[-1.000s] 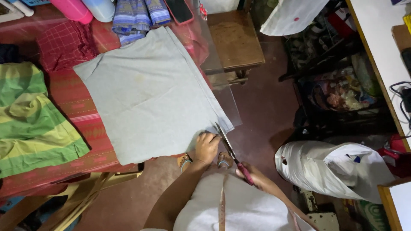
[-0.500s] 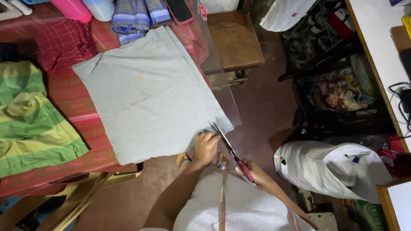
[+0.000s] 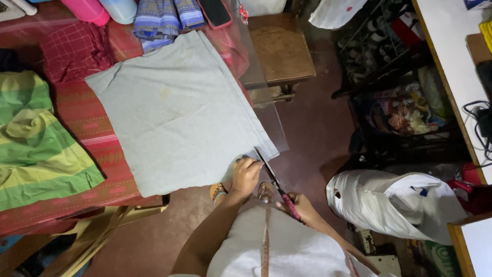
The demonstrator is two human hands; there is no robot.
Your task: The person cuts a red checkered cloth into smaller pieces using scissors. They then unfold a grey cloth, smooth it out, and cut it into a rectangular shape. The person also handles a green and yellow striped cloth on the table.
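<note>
A pale grey folded cloth [image 3: 177,110] lies spread on the glass-topped table [image 3: 77,200], its near corner at the table's edge. My left hand [image 3: 246,174] presses down on that near edge of the cloth. My right hand [image 3: 302,208] grips pink-handled scissors [image 3: 274,182], whose blades point up into the cloth's near right corner beside my left fingers. A measuring tape [image 3: 265,241] hangs down my white top.
A green and yellow striped cloth [image 3: 36,149] lies at the table's left. Folded blue cloths [image 3: 164,15], a phone [image 3: 215,11] and pink and blue containers sit at the far edge. A wooden stool [image 3: 282,48] stands beyond the table; a white sack [image 3: 389,202] stands right.
The scissors have crept slightly further into the cloth's corner; my left hand stays pressed on the edge. Otherwise the scene is the same.
</note>
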